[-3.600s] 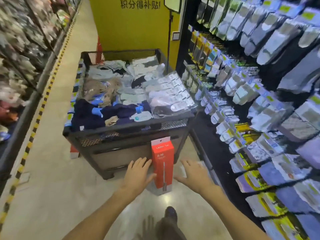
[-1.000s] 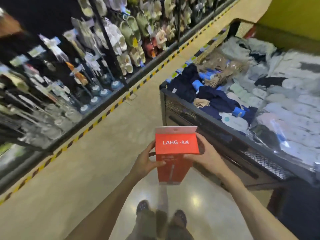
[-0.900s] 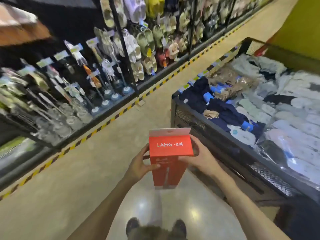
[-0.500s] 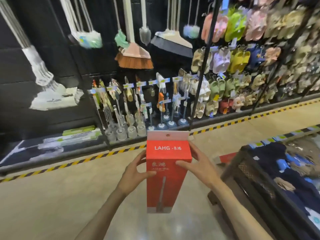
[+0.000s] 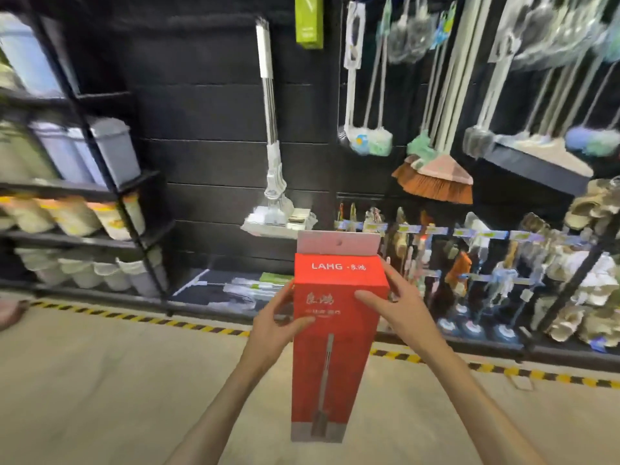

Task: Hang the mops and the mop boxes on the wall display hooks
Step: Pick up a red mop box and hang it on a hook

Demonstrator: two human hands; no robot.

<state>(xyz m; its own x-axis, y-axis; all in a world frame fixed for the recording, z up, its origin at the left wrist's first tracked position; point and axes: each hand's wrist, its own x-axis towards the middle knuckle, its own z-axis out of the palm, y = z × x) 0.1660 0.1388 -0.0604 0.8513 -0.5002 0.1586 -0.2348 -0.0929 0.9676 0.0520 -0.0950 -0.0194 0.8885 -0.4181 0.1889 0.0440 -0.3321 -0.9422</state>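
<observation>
We hold a tall red cardboard mop box [image 5: 330, 347] upright in front of us with both bare hands, forearms reaching forward from the lower edge of the view. Our left hand [image 5: 273, 325] clasps the box's left edge, thumb lying across the red front and fingers wrapped behind. Our right hand [image 5: 399, 305] grips the upper right corner, thumb pressed on the front and fingers curled round the side. The box's long axis runs vertically, its printed front facing us, its grey hanging tab [image 5: 339, 242] with a small hole pointing up, its grey base pointing down at the pale floor [image 5: 100, 380].

Beyond our hands stands a black slatted wall [image 5: 208, 129]. A white flat mop [image 5: 276, 182] hangs there just above the box's tab. Higher still hangs a green box [image 5: 309, 23]. Up and to the right of our right hand hang brooms and dusters, among them an orange-bristled broom [image 5: 434, 181].
</observation>
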